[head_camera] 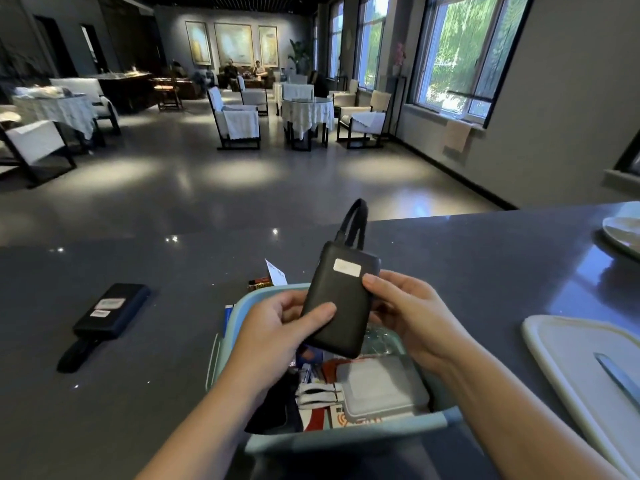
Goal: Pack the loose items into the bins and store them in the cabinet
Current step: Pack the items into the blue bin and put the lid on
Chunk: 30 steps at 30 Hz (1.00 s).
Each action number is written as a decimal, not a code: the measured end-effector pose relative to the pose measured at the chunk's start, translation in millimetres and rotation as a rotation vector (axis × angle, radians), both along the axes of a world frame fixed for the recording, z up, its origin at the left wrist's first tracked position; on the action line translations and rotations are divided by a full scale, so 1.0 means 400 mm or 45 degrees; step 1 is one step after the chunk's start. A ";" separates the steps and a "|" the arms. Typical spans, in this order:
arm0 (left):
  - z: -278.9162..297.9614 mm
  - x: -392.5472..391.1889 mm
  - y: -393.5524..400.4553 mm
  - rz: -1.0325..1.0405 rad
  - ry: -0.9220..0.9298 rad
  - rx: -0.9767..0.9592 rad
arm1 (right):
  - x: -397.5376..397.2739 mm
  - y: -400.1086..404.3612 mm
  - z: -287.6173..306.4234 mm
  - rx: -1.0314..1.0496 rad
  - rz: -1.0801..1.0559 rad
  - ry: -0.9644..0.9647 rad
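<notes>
Head view. Both hands hold a black power bank (pixel 341 299) in the air, tilted, directly above a light blue bin (pixel 349 436) that stands on a dark grey counter (pixel 467 258). The left hand (pixel 277 327) grips the lower left edge of the power bank, thumb curled over its front face and fingers behind it. The right hand (pixel 405 313) pinches the right edge, thumb tip resting on the front just beside a small white label (pixel 347 268); its fingers wrap behind the casing. A short black cable loop (pixel 353 220) rises from the top end of the power bank, beyond both hands.

Beneath the hands, the bin holds a grey flat device (pixel 381 386), a bundled white cable (pixel 320 393), a dark pouch (pixel 280 403) under the left wrist, and printed packets whose details cannot be read. Just beyond the far rim of the bin, past the fingertips, lie a battery (pixel 259 281) and a white card (pixel 276 273).

Well to the left of the left hand, a second black power bank (pixel 112 310) with labels lies flat on the counter, its dark strap (pixel 74 355) trailing toward the viewer. To the right of the right forearm lies a pale bin lid (pixel 561 344). At the far right edge, beyond the right hand, sits a white plate (pixel 621 233)
</notes>
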<state>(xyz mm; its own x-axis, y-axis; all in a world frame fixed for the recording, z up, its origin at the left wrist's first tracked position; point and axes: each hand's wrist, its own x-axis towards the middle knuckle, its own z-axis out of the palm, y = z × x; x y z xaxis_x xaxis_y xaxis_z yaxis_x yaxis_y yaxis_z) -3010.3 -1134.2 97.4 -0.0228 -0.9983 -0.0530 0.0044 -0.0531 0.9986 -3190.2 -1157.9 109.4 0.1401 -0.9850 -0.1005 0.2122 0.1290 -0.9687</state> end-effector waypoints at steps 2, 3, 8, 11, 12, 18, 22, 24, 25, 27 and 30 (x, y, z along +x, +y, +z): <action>-0.012 -0.017 0.000 0.103 0.011 -0.021 | 0.014 0.001 -0.002 0.030 -0.078 0.080; -0.018 -0.028 0.001 0.157 -0.034 -0.047 | 0.026 0.003 -0.006 0.038 -0.142 0.163; -0.038 -0.061 0.017 0.297 -0.513 -0.204 | 0.081 0.006 -0.030 0.035 -0.214 0.294; -0.037 -0.075 0.030 0.233 -0.581 -0.251 | 0.071 -0.003 -0.032 0.009 -0.285 0.381; -0.038 -0.073 0.032 0.176 -0.556 -0.240 | 0.061 -0.004 -0.032 -0.015 -0.287 0.411; -0.074 0.067 0.003 0.326 -0.973 -0.308 | -0.033 -0.039 -0.028 -0.397 -0.078 1.241; -0.117 0.121 -0.005 0.362 -1.004 -0.285 | -0.055 -0.047 -0.063 -0.507 0.307 1.612; -0.133 0.127 -0.007 0.358 -1.004 -0.249 | -0.055 -0.042 -0.087 -0.488 0.502 1.723; -0.138 0.129 -0.008 0.365 -1.017 -0.231 | -0.056 -0.040 -0.099 -0.488 0.578 1.761; -0.145 0.131 -0.010 0.360 -1.056 -0.209 | -0.057 -0.034 -0.114 -0.511 0.681 1.813; -0.147 0.128 -0.011 0.352 -1.065 -0.197 | -0.060 -0.033 -0.131 -0.567 0.711 1.798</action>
<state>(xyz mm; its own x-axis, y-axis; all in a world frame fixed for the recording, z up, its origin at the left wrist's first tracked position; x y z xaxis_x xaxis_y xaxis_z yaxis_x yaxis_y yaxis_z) -2959.2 -1138.8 38.7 0.2055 -0.9598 0.1912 -0.7359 -0.0228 0.6767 -3214.2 -1171.2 56.8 0.5280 -0.8283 -0.1873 -0.8307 -0.4580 -0.3164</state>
